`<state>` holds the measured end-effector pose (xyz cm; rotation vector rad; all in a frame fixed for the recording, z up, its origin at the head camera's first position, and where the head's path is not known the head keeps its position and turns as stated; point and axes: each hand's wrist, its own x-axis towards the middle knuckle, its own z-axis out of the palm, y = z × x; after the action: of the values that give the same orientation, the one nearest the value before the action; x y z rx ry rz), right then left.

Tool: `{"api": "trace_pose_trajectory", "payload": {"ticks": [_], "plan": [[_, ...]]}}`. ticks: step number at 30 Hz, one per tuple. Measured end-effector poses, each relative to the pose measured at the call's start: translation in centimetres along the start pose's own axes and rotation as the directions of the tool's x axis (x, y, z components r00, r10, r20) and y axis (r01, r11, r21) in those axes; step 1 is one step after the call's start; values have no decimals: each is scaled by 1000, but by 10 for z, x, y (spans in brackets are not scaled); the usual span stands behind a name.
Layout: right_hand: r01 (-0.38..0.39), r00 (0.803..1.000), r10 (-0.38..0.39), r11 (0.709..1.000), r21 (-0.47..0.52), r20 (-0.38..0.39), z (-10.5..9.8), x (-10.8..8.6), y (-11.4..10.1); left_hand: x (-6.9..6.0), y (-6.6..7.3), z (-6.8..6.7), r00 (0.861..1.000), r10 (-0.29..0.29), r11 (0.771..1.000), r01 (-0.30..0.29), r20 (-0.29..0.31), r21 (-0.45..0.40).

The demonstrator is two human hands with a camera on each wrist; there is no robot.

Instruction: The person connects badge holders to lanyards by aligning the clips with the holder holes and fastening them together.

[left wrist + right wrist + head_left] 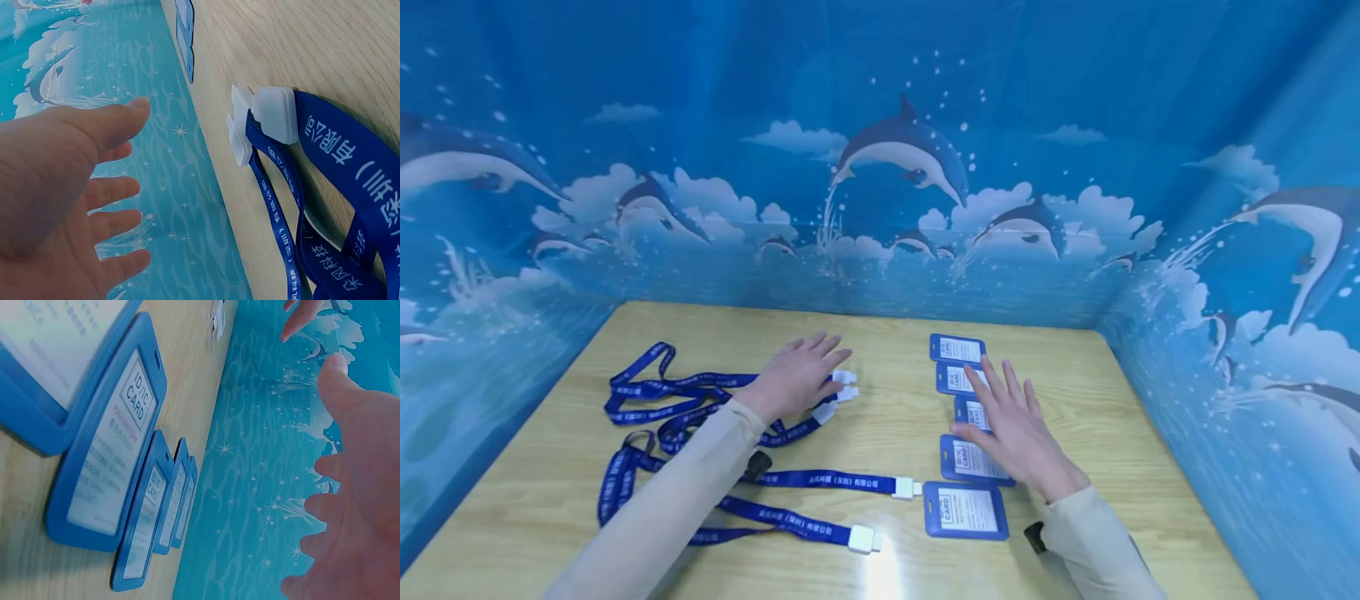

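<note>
Above the white clip ends of several blue lanyards (808, 527), my left hand (799, 373) is held with its fingers spread, gripping nothing. The left wrist view shows three white clips (275, 115) lying close together on the table, apart from that hand. My right hand (1017, 429) hovers palm down over a column of blue ID card holders (966, 510), fingers spread and holding nothing. It partly hides some of the holders in the head view. In the right wrist view, the nearer card holder (112, 450) lies flat, apart from the hand.
The wood-grain table (1097, 383) is bounded at the back and sides by a blue curtain (880, 275) printed with dolphins. Two more lanyards stretch toward the table's middle, ending in white clips (865, 539). Bare tabletop separates lanyards and card holders.
</note>
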<state>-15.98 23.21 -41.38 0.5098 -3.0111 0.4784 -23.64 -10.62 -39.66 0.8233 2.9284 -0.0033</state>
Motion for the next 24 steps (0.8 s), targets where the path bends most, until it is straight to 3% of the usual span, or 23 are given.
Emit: {"api": "trace_pose_trajectory", "payload": {"ticks": [5,9,16,21,24], "plan": [[-1,1000,1,1000,1,6,0,5,1,8,-3,7,1000,4,1000,-4,-12,-1],[-3,1000,3,1000,17,11,4,15,3,18,-5,23,999,11,999,-12,-32,-44],[-102,994,99,991,83,40,14,43,16,30,-7,47,999,-28,989,23,-34,-144],[-134,991,130,983,123,44,19,61,29,37,-6,49,998,-33,989,24,-60,-143],[-156,987,149,978,137,59,22,71,38,40,-5,48,997,-56,986,49,-43,-162]]}}
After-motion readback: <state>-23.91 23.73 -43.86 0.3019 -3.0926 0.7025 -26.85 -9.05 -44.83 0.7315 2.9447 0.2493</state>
